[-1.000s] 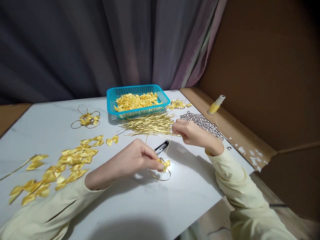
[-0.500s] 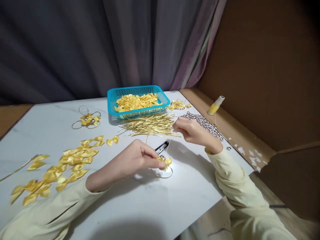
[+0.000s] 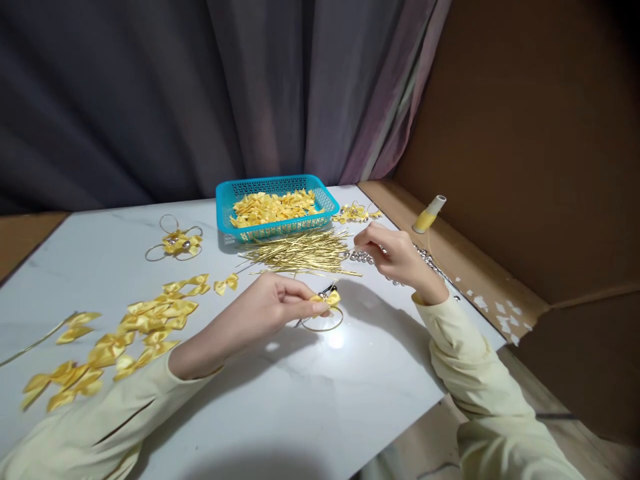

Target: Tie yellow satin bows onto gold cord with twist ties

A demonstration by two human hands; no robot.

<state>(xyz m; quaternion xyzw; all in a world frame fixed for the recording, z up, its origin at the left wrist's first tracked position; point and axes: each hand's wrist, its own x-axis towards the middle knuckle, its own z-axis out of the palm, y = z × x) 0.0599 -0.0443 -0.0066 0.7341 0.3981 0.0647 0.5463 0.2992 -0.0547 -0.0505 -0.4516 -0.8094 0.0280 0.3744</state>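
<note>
Yellow satin bow (image 3: 334, 297) with a thin, round gold-coloured loop (image 3: 325, 330) beneath it sits over the middle of the white marbled worktop (image 3: 240, 420), pinched between the thumb and fingers of the left hand (image 3: 265, 303). The bow's long axis runs roughly crosswise, its visible wing pointing right; the loop extends below, toward the near edge. The right hand (image 3: 393, 253) is raised beyond it and to the right, fingers curled and pressed together; whether they grip anything fine cannot be told. Shiny silver beads (image 3: 363, 257) lie beside and behind that hand. Just left of it, slender gold-coloured strands (image 3: 300, 251) are heaped before the blue perforated plastic basket (image 3: 223, 210).
</note>
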